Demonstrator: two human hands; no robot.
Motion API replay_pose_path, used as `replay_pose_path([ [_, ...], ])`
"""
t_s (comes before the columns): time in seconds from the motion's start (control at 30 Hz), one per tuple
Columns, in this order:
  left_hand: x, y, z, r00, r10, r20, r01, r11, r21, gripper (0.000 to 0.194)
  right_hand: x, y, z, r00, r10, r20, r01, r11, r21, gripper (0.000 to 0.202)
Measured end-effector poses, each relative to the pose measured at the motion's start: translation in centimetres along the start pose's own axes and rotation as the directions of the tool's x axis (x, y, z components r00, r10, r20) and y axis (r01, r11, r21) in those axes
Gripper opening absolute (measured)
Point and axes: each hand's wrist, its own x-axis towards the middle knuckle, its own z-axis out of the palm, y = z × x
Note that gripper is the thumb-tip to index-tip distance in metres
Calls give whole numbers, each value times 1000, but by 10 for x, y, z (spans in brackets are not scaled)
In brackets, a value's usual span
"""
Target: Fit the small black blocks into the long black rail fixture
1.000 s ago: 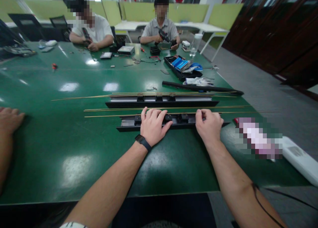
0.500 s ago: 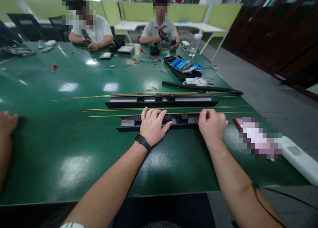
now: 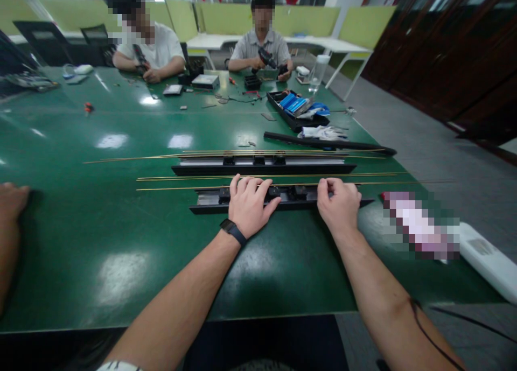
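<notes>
A black and silver metal rail (image 3: 209,200) with several black blocks (image 3: 298,192) along it lies nearest me on the green table. My left hand (image 3: 251,204) rests across its middle, fingers outstretched and thumb apart. At the rail's right part my right hand (image 3: 338,201) is closed in a pinch on a thin brass rod (image 3: 181,188), which runs lengthwise over the rail and under my left fingers. More thin brass rods (image 3: 194,177) lie just behind. Farther back is a second, similar rail (image 3: 258,169), with its own blocks and rods.
A long black tube (image 3: 323,140), white gloves (image 3: 321,132) and a black tray (image 3: 285,115) of blue items lie beyond. A blurred-out object (image 3: 420,223) and a white device (image 3: 484,258) sit at right. Another person's hand (image 3: 12,198) is at left; two people work opposite.
My right hand has shifted a little left along the rail, and the pinched brass rod has slid left with it. My left hand stays in place.
</notes>
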Motion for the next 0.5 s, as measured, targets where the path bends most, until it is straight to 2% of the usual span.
replay_pose_path([
  [0.23,0,0,0,1000,2,5,-2,1000,14,45,-1,-1,0,999,-42,6,42,999,19,34],
  [0.5,0,0,-1,1000,1,11,-1,1000,4,44,2,3,1,996,67,-51,-67,998,0,33],
])
